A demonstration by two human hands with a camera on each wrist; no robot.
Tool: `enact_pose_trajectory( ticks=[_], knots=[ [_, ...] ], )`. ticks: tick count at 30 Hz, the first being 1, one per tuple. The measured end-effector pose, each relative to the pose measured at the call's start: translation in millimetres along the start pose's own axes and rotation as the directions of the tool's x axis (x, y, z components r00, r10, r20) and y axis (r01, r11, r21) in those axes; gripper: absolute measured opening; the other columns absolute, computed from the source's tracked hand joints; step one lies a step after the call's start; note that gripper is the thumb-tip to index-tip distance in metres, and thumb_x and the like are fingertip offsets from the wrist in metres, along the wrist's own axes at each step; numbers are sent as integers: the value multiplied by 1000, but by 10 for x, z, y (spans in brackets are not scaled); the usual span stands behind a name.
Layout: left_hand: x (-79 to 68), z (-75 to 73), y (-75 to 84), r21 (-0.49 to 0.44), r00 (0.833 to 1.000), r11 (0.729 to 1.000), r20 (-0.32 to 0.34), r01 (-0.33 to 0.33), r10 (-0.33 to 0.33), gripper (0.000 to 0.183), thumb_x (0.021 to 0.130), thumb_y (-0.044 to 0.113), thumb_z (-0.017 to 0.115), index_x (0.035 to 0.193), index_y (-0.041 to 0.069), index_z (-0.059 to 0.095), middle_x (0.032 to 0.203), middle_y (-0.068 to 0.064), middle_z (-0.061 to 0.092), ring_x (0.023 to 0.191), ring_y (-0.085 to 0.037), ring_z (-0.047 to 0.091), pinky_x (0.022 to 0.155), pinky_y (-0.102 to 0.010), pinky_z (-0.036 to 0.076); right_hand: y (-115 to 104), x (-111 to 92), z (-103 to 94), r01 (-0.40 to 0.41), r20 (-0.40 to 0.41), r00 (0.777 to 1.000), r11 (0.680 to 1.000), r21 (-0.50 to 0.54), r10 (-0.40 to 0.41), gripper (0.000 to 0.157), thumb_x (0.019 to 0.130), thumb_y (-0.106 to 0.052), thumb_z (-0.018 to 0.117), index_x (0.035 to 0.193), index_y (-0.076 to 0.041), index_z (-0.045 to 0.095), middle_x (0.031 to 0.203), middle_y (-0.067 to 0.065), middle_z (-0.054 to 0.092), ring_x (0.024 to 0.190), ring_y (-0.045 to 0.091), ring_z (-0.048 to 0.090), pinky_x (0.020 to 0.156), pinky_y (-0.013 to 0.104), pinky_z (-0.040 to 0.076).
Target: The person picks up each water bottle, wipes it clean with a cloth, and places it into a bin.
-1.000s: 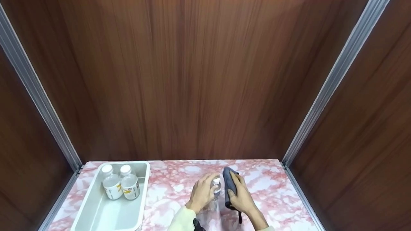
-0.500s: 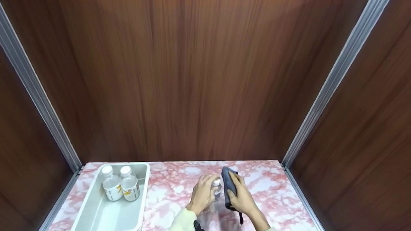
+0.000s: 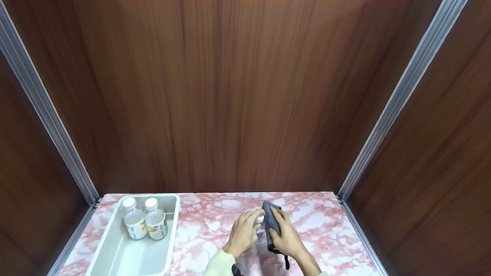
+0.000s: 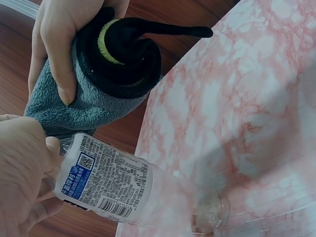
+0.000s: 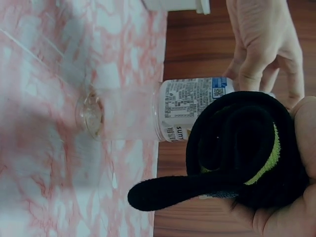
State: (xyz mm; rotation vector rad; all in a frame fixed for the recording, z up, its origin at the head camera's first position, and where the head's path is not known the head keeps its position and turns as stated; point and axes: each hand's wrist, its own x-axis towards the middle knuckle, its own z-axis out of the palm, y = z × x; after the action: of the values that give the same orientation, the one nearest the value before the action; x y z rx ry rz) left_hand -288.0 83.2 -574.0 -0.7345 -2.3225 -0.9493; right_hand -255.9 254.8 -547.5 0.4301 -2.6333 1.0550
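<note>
In the head view my left hand has its fingers curled round the upper part of a clear plastic bottle with a white cap. That bottle stands upright on the marbled table, its printed label facing the left wrist camera. My right hand grips a rolled grey towel beside the bottle's top. Seen from the right wrist, the towel's black-trimmed end shows a yellow-green strip and a dangling black loop. Whether towel and bottle touch, I cannot tell.
A pale grey tray sits on the left of the pink-and-white table. Two white-capped bottles, one of them a labelled bottle, stand in its far end. Brown wood-grain panels with metal edge strips enclose the back and sides.
My right hand and the rolled towel have moved slightly left, closer to the bottle. The left hand keeps its hold with only a small shift.
</note>
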Motion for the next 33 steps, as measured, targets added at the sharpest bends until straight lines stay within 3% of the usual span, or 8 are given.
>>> enact_pose_trajectory(
  ticks=[6, 14, 23, 27, 33],
  knots=[
    [-13, -18, 12, -4, 999, 1000, 34, 21, -20, 47, 81, 0, 74, 123, 19, 66, 110, 1, 72, 99, -19, 70, 86, -36, 57, 14, -16, 35, 7, 11, 1000, 1000, 5, -7, 70, 87, 2, 65, 153, 0, 41, 145, 27, 47, 120, 35, 59, 97, 47, 52],
    [-18, -32, 22, -18, 999, 1000, 40, 18, -17, 49, 81, -2, 74, 123, 21, 65, 106, 1, 67, 81, -18, 68, 70, -31, 57, 32, -45, 75, -12, 30, 999, 1000, 1, 12, 70, 88, 1, 65, 153, 0, 40, 146, 28, 46, 124, 38, 58, 101, 52, 50],
    [-33, -11, 14, 35, 1000, 999, -25, 2, -1, 47, 78, 3, 75, 119, 24, 66, 91, 3, 62, 60, -8, 53, 52, -23, 46, 25, -88, 144, -25, 77, 997, 1000, 3, 25, 72, 91, 1, 62, 157, -1, 32, 147, 30, 42, 120, 41, 59, 93, 53, 53],
    [-34, 0, 14, 47, 998, 999, -59, -22, 25, 46, 77, 6, 76, 119, 23, 67, 87, 3, 61, 59, -8, 52, 52, -24, 47, 51, -107, 182, -49, 90, 995, 999, 17, 47, 73, 93, 0, 60, 159, -4, 28, 149, 31, 39, 122, 42, 58, 94, 54, 52],
    [-50, 3, 8, 25, 999, 1000, -43, -6, 7, 40, 84, 11, 76, 121, 24, 67, 89, 3, 61, 61, -6, 53, 54, -23, 48, 85, -141, 232, -48, 95, 994, 999, 3, 48, 75, 93, 1, 59, 160, -4, 25, 147, 36, 37, 120, 45, 59, 89, 55, 54]
  ],
)
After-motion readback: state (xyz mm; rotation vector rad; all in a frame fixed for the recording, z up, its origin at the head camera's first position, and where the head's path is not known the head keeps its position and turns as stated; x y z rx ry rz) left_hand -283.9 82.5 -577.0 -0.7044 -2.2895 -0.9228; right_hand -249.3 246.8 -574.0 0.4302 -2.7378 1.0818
